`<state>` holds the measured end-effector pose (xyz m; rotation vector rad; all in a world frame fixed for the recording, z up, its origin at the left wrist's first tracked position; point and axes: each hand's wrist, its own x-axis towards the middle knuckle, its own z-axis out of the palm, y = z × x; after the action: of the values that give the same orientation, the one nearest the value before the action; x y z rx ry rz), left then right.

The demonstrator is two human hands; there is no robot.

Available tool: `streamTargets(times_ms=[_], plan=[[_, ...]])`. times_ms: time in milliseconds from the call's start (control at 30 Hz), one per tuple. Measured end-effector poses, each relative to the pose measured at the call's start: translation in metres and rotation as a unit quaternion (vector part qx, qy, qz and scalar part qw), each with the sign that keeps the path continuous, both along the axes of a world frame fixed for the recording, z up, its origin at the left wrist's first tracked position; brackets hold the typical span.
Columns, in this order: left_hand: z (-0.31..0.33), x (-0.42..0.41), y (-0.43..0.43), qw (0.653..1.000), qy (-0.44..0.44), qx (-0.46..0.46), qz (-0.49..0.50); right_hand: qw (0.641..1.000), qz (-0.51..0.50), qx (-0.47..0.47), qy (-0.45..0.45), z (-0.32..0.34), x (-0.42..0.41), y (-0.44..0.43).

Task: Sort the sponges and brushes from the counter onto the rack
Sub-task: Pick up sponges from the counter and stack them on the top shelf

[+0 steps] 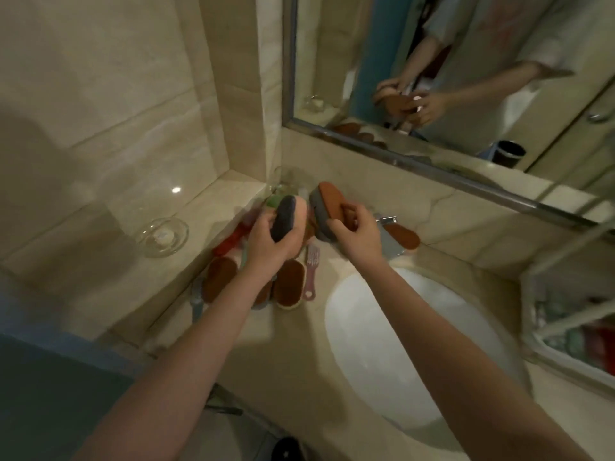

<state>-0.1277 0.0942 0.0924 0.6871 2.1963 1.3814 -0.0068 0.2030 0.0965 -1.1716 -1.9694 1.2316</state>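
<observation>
My left hand (269, 242) fingers grip one grey sponge (284, 218); my right hand (358, 235) fingers grip one brown-topped brush (329, 201), both above the far worktop (296, 341). Lying on it: three brown-topped brushes (289, 285), one pink brush (311, 272)

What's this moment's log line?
left hand: grips grey sponge | right hand: grips brown-faced sponge | counter: pink brush, brown sponges unsorted

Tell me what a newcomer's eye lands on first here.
The two hands raised mid-frame: the left hand grips a dark grey sponge, the right hand a brown-topped sponge. Below them, brown sponges lie heaped on the counter left of the white sink.
</observation>
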Motion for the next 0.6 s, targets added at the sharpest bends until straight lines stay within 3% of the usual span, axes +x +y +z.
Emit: streamTargets(times_ms=[300, 600], plan=[[0.053, 0.107, 0.082, 0.973, -0.077, 0.154, -0.153, 0.984, -0.142, 0.079, 0.08, 0.068, 0.136, 0.031], [0.101, 0.229, 0.153, 0.942, -0.049, 0.211, -0.257, 0.935, -0.287, 0.197, 0.072, 0.13, 0.264, 0.056]])
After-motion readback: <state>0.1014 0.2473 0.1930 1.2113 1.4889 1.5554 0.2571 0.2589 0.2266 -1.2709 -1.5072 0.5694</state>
